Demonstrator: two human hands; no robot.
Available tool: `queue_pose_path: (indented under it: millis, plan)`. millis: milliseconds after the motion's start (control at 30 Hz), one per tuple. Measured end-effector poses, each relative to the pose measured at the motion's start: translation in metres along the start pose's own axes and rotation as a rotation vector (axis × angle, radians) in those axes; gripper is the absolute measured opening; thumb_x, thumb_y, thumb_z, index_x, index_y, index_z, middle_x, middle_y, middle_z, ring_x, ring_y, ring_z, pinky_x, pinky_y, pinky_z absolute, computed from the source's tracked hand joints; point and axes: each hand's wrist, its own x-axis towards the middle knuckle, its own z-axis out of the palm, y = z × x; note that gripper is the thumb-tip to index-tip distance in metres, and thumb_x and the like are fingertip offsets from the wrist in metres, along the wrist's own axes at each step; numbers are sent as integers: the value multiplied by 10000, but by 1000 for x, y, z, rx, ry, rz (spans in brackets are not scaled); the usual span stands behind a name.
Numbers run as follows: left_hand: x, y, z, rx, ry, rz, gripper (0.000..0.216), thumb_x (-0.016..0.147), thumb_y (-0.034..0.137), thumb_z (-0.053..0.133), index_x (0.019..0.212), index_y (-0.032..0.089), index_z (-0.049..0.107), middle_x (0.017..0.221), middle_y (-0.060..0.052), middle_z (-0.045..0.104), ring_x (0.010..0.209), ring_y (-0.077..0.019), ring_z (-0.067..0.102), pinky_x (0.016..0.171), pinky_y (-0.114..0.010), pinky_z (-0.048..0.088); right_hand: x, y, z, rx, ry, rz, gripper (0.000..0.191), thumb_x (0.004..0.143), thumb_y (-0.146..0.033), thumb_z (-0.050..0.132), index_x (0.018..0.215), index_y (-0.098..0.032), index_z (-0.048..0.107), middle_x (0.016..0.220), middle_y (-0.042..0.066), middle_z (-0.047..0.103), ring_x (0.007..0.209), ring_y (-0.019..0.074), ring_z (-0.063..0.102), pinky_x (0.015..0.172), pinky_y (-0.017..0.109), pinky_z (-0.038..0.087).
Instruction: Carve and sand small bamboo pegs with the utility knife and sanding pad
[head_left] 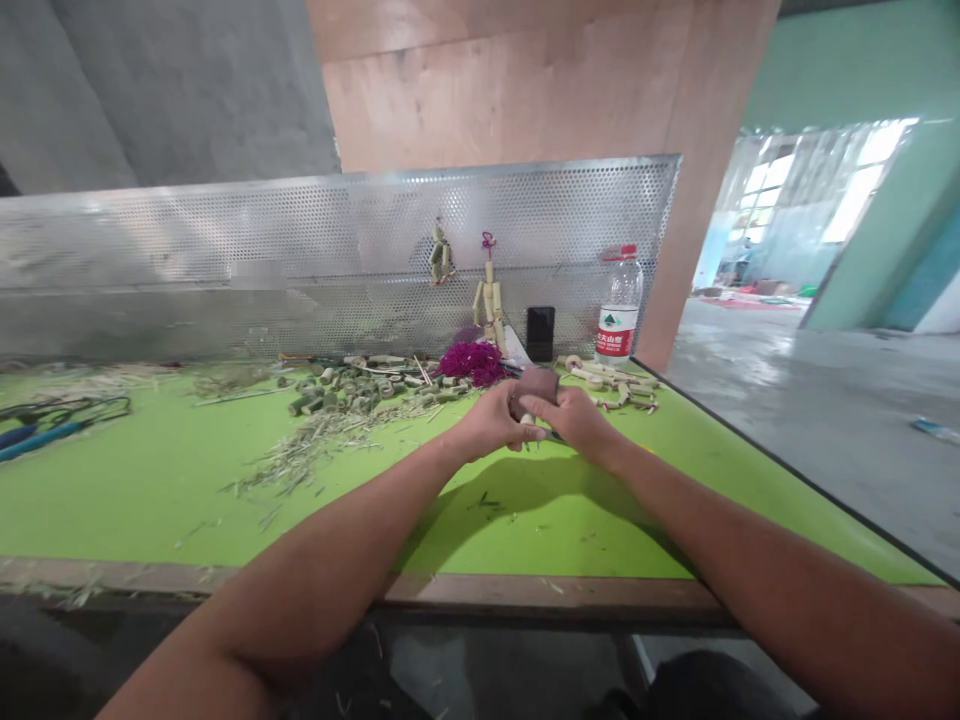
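Above the counter (142, 505), nearer its right edge than its left, the left hand (491, 418) was closed on a small pale piece (528, 420), the right hand (579, 416) on a brown sheet (540, 382). The piece seemed light and stiff, best pinched endwise; the sheet, bendable.

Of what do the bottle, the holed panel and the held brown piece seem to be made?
Bottle: likely plastic, clear and glossy. Panel: probably bare metal, by its grey sheen. Brown piece: matte, without shine; perhaps sandpaper or leather, unclear.
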Motion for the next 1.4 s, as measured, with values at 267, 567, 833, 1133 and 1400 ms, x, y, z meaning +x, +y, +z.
queue_pose_path:
  millis: [267, 567, 833, 1133, 1400]
  plan:
    - [2, -3, 6, -128, -12, 27, 615, 603, 278, 868, 1046, 149, 461, 667, 51, 561, 572, -98, 575, 492, -217, 514, 6, 2, -7, 58, 241, 76, 464, 766, -580, 623, 534, -197, 500, 461, -36, 406, 487, 118, 374, 506, 278, 309]
    - [2, -4, 3, -18, 84, 64, 642, 578, 254, 873, 1097, 135, 515, 817, -12, 600, 687, -134, 590, 594, -266, 524, -1, -2, -3, 249, -8, 35, 471, 751, -588, 659, 546, -191, 509, 452, -42, 423, 463, 102, 377, 474, 260, 312]
    - [1, -4, -2, -251, -192, 188, 596, 668, 377, 825, 1111, 109, 531, 929, -69, 595, 822, -169, 598, 682, -278, 516, -3, 0, -3, 401, -82, 69, 435, 784, -569, 641, 616, -173, 576, 455, -37, 456, 446, 103, 399, 467, 257, 316]
    - [5, -10, -2, -119, -41, 141, 672, 530, 336, 901, 1036, 112, 519, 809, -12, 575, 713, -123, 544, 622, -232, 451, -1, -5, -1, 86, -23, -82, 348, 783, -484, 621, 780, -144, 698, 638, 20, 607, 602, 159, 517, 575, 279, 397]
    - [4, -7, -2, -40, -18, 111, 621, 535, 316, 888, 1019, 121, 552, 779, 4, 574, 672, -110, 529, 583, -218, 418, 0, -3, -3, 62, -17, -48, 374, 784, -508, 620, 732, -145, 692, 604, 14, 584, 582, 148, 488, 550, 269, 379]
